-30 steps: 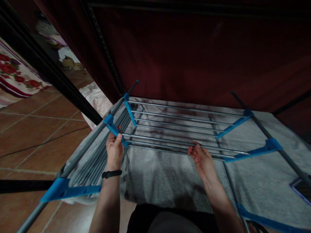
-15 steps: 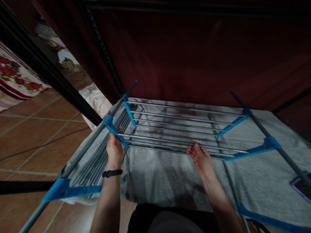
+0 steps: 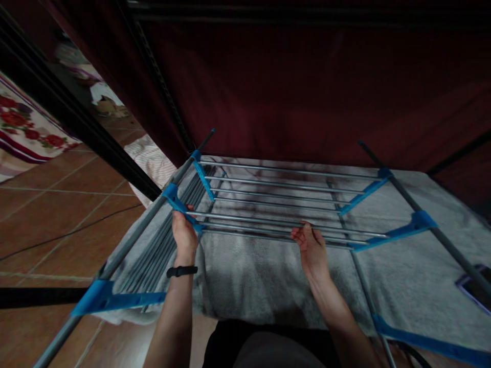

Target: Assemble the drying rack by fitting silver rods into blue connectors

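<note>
A drying rack frame with grey side poles [image 3: 134, 232] and blue plastic brackets [image 3: 103, 297] stands over a grey blanket. My left hand [image 3: 184, 236], with a black band on its wrist, is closed around a blue bracket [image 3: 175, 197] near the left ends of the front rods. My right hand [image 3: 312, 250] pinches a metal rod [image 3: 249, 220] of that front set, right of its middle. The rod's right end lies over the right blue bracket [image 3: 408, 231]; whether it is seated there, I cannot tell. Behind it, several rods [image 3: 287, 169] span the rear pair of brackets.
Several loose grey rods [image 3: 159, 243] lie bundled on the blanket [image 3: 253, 286] at the left. A phone [image 3: 475, 289] rests at the right edge. A dark red curtain [image 3: 307, 97] hangs behind, and a black post [image 3: 95, 128] slants at the left above the tiled floor [image 3: 49, 214].
My right hand has shifted slightly left along the rod, its fingers still on it. My left hand has barely moved at the bracket. The view has shifted a little.
</note>
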Demonstrator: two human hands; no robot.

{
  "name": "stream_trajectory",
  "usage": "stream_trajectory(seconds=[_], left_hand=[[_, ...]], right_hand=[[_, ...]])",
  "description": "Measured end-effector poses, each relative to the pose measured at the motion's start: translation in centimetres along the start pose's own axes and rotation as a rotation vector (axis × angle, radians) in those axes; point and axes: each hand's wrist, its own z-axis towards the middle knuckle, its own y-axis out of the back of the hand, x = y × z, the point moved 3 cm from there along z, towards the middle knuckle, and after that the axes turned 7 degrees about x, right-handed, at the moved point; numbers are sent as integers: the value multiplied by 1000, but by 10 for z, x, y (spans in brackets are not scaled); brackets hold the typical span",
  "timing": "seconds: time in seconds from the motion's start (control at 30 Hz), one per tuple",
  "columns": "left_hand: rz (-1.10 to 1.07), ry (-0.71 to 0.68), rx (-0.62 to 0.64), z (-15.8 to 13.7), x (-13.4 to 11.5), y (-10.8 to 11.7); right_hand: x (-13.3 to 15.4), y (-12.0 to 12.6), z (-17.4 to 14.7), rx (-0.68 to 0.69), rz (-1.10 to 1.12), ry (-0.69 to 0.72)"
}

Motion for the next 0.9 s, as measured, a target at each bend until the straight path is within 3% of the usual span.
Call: stream_trajectory(seconds=[0.3, 0.6, 0.9], left_hand=[[100, -30, -8, 1, -1, -1], [160, -41, 16, 6, -1, -2], [164, -76, 83, 7, -7, -3]], right_hand=[[-4, -8, -5, -58, 62, 21], [-2, -12, -5, -12, 56, 18], [28, 24, 3, -46, 151, 55]])
